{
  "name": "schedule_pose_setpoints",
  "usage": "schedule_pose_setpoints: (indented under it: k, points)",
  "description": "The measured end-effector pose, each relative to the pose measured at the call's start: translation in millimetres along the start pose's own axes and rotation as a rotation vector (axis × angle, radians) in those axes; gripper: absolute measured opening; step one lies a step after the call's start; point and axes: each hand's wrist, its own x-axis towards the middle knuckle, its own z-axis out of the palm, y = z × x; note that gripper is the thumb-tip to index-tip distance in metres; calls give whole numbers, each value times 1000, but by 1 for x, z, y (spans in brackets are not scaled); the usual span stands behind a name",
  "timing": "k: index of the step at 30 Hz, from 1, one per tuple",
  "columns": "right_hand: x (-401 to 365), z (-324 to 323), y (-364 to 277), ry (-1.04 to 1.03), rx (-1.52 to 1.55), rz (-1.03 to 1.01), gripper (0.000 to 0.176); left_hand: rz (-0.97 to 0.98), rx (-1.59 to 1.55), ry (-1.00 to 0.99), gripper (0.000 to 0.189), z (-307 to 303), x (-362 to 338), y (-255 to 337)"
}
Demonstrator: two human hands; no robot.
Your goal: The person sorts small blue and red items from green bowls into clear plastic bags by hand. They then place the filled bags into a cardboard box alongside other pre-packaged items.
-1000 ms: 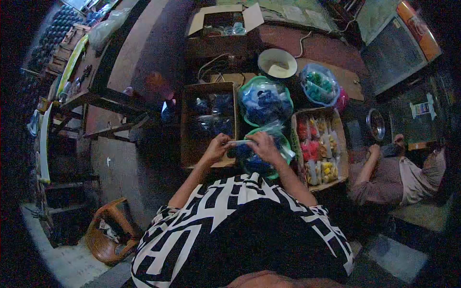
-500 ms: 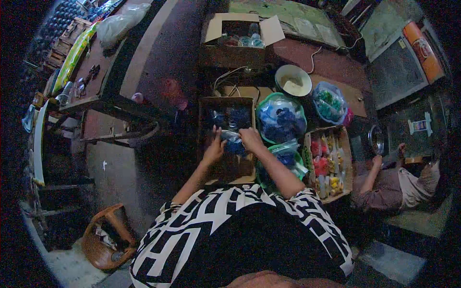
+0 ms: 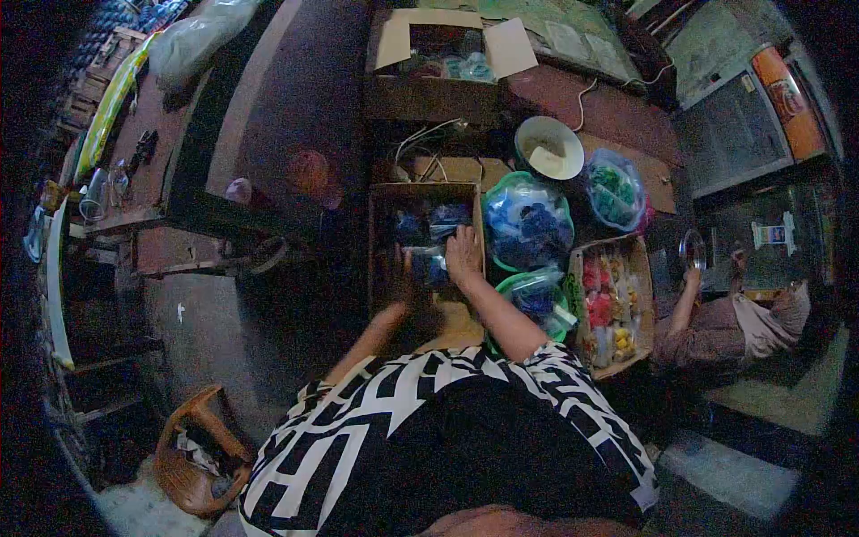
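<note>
The left hand (image 3: 404, 277) and the right hand (image 3: 463, 257) are both down in a brown box (image 3: 452, 327). The box is by the near edge of the table (image 3: 559, 94), at its left side. A shiny blue pack (image 3: 430, 260) lies in the box, between the two hands. The left hand is at the left end of the pack. It is dark and blurry, so I can't tell if it is open or closed. The right hand is at the right end, close to the box's right wall, with its fingers pointing away from the person. I can't tell if they grip the pack. More dark blue packs (image 3: 447, 215) lie at the far end of the box.

Just right of the box are two green tubs, one in front of the other. The far tub (image 3: 503, 262) is full of blue things in clear bags. The near tub (image 3: 508, 285) has blue bags too, and the right arm hides part of it. Next to it, by the table's near edge, is a tray (image 3: 642, 268) with red packs (image 3: 598, 309) and yellow packs (image 3: 624, 338). Behind it is a light blue tub (image 3: 592, 188) of green packs (image 3: 616, 190). A white bowl (image 3: 573, 148) is behind the far tub. A big open box (image 3: 434, 101) is near the table's back edge. Another person (image 3: 716, 327) is at the right.
</note>
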Motion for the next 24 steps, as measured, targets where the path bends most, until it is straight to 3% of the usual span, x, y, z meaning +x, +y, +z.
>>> schedule_pose_setpoints:
  k: [6, 7, 9, 10, 12, 15, 17, 19, 21, 23, 24]
  points:
    - [4, -11, -6, -288, 175, 155, 11, -25, 46, -35, 72, -4, -3, 5]
    - [1, -11, -5, -284, 174, 166, 11, -33, 61, -50, 73, -7, -3, 7]
    - [-9, -16, -4, -33, 156, 82, 21, -47, 84, -82, 73, -10, -5, 12]
    - [-14, -19, -3, -30, 153, 94, 21, -35, 87, -87, 73, -5, -8, 10]
    - [-20, -28, -2, -191, 303, 165, 30, 145, -51, 134, 77, 2, -10, 9]
    - [-32, -70, 9, -277, 531, 192, 30, 196, -36, 55, 77, -13, -3, 31]
    - [-50, -77, 17, -265, 524, 225, 26, 234, -19, -23, 77, -29, 4, 51]
    - [-67, -104, 27, -84, 623, 108, 22, 273, -8, -74, 77, -23, 15, 60]
    - [-85, -121, 39, -118, 655, 172, 21, 281, 477, -65, 76, -12, 31, 68]
    - [-107, -123, 54, -153, 688, 233, 19, 288, 420, -62, 67, -14, 37, 74]
    - [-122, -111, 63, -69, 687, 275, 18, 228, 328, -142, 63, -6, 44, 67]
